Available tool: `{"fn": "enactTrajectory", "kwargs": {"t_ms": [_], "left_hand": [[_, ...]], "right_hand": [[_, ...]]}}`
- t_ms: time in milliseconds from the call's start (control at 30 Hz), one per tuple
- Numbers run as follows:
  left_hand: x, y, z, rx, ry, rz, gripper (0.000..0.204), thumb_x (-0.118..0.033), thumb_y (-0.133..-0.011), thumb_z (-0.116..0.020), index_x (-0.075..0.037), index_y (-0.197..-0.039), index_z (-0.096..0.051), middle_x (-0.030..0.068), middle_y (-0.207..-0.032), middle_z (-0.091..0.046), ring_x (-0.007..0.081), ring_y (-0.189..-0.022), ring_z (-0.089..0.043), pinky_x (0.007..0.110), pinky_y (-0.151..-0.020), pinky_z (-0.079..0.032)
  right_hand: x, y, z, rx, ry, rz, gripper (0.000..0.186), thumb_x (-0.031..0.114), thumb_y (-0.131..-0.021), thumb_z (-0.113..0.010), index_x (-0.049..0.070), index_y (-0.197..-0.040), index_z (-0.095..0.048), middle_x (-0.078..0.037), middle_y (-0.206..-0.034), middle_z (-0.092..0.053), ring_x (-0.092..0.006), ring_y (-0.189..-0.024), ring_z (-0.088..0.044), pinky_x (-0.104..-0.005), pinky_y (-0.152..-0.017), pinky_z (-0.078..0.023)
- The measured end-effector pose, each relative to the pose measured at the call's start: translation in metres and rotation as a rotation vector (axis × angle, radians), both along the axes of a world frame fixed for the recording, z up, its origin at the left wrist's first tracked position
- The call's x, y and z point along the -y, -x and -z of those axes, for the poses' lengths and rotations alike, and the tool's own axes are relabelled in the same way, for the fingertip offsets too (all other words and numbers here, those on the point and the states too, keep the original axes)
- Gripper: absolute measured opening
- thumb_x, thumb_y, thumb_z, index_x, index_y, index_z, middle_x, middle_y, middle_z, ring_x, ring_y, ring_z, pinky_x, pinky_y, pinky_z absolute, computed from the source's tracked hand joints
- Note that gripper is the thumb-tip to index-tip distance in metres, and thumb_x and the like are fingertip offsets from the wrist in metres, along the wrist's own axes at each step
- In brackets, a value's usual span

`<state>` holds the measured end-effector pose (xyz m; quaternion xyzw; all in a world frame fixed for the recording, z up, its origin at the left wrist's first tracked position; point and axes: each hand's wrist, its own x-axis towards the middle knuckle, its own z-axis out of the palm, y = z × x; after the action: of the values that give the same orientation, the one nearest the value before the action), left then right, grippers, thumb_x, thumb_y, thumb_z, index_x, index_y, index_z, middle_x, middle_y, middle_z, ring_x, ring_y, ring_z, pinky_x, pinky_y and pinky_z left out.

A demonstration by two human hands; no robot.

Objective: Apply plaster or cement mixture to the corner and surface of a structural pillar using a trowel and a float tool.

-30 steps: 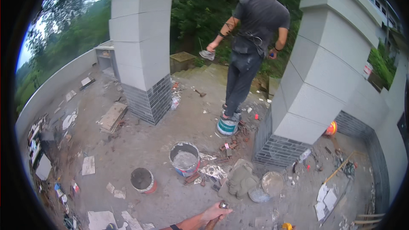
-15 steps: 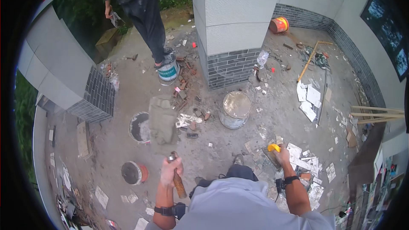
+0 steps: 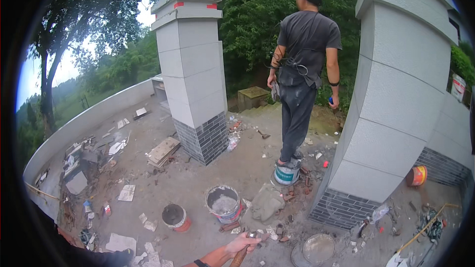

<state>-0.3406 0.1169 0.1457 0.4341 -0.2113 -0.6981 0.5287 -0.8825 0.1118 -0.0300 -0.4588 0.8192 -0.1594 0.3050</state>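
Wooden-handled tool (image 3: pixel 238 257) with a metal end sat in the left hand (image 3: pixel 241 244), whose fingers I saw wrapped around it near the lower edge of my view; the right hand was out of sight, so I could not tell its state. Beyond the fist I made out a large mortar bucket (image 3: pixel 224 206), a smaller bucket (image 3: pixel 177 218) to its left and a drab sack (image 3: pixel 267 203) to its right. Farther off, a co-worker (image 3: pixel 309 52) stood on a white-and-teal pail (image 3: pixel 286 174), back toward me.
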Motion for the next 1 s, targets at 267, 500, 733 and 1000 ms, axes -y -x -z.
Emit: {"fn": "enactTrajectory", "kwargs": {"t_ms": [267,500,733,1000], "left_hand": [[0.069,-0.024,0.010,0.042,0.024,0.061,0.015,-0.017,-0.092,-0.066,-0.009,-0.089,-0.054,-0.0033,-0.061,-0.048,0.0078,-0.048,-0.045,0.025,-0.045,-0.037],[0.084,-0.033,0.005,-0.063,0.064,0.145,0.019,-0.016,-0.093,-0.064,-0.011,-0.082,-0.050,-0.0036,-0.060,-0.045,0.0066,-0.050,-0.043,0.023,-0.044,-0.035],[0.090,-0.032,0.005,0.001,0.095,0.174,0.018,-0.015,-0.096,-0.060,-0.009,-0.081,-0.051,-0.0041,-0.063,-0.045,0.0044,-0.052,-0.042,0.020,-0.044,-0.034],[0.092,-0.044,0.016,-0.012,0.044,0.185,0.015,-0.009,-0.090,-0.066,-0.008,-0.094,-0.052,-0.0014,-0.064,-0.050,0.0092,-0.051,-0.049,0.025,-0.044,-0.040]], "right_hand": [[0.066,-0.058,-0.047,0.003,0.004,-0.075,0.046,0.034,-0.078,-0.069,0.001,-0.110,-0.062,-0.019,-0.100,-0.069,-0.0318,-0.092,-0.067,-0.0410,-0.080,-0.053],[0.067,-0.066,-0.027,0.023,-0.002,-0.086,0.045,0.036,-0.080,-0.068,0.001,-0.107,-0.062,-0.018,-0.099,-0.069,-0.0314,-0.090,-0.066,-0.0412,-0.078,-0.053],[0.032,-0.050,0.010,0.034,-0.021,-0.059,0.044,0.038,-0.082,-0.067,0.002,-0.105,-0.061,-0.018,-0.097,-0.069,-0.0310,-0.088,-0.066,-0.0415,-0.076,-0.052],[-0.019,-0.046,0.028,0.030,-0.059,0.045,0.043,0.041,-0.083,-0.066,0.002,-0.102,-0.060,-0.017,-0.096,-0.068,-0.0305,-0.086,-0.065,-0.0418,-0.074,-0.052]]}}
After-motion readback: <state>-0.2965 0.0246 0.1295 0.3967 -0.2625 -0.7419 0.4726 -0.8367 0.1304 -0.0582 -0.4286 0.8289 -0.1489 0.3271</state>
